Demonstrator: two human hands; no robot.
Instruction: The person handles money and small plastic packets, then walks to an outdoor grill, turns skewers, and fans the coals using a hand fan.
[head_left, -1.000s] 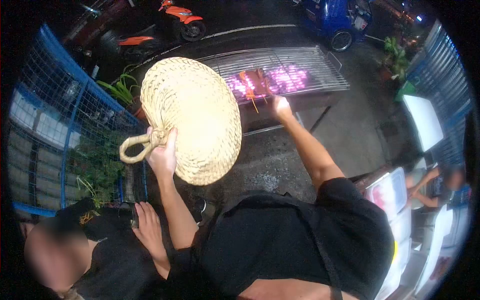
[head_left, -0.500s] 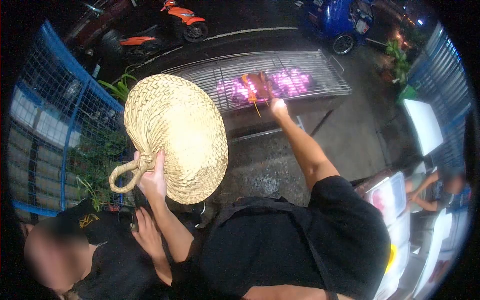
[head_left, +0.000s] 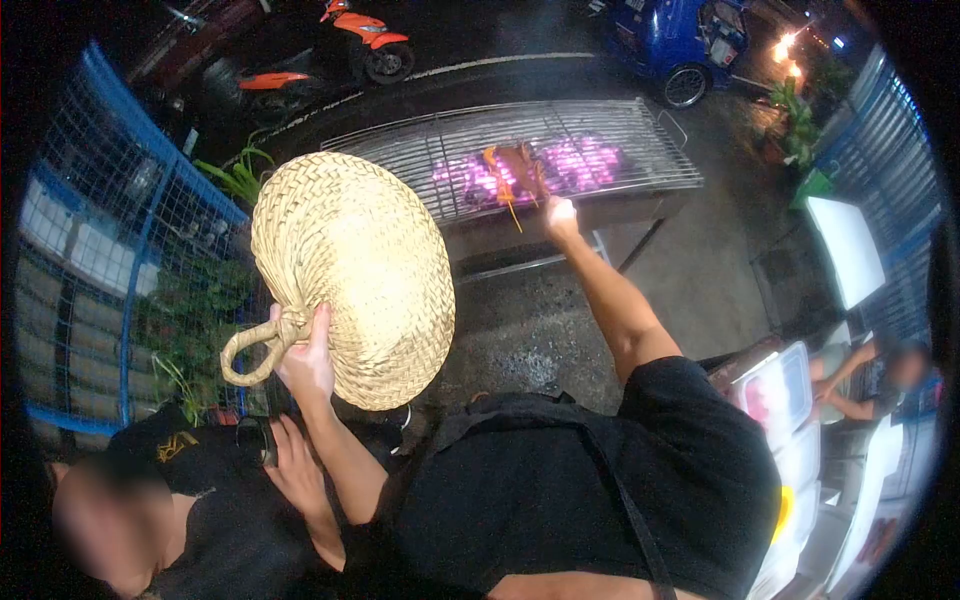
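Note:
My left hand point(head_left: 305, 365) is closed round the base of a woven straw fan point(head_left: 365, 270), beside its looped handle. The fan is raised at the left, its broad face towards me. Stretched forward, my right hand point(head_left: 563, 218) is closed at the front edge of a long wire-grate grill point(head_left: 385, 165). It grips the near end of a skewer of dark reddish-brown meat point(head_left: 522, 168), though the bright glare blurs the fingertips. Against it on the grate lies an orange-coloured skewer point(head_left: 503, 185), its stick poking out over the edge. Glowing coals point(head_left: 585, 165) show pink-violet beneath.
Close at my left stands a person in black point(head_left: 240, 510), one hand point(head_left: 295, 465) near my left forearm. Plastic containers point(head_left: 780, 395) line the right, with another person point(head_left: 860, 385) beyond. A blue mesh fence point(head_left: 135, 270), orange motorcycle point(head_left: 365, 35) and blue vehicle point(head_left: 675, 45) surround the grill.
My right hand has shifted very slightly right, and the meat has turned a little with it. The fan has barely moved. A flame-like light at the upper right now shows brighter.

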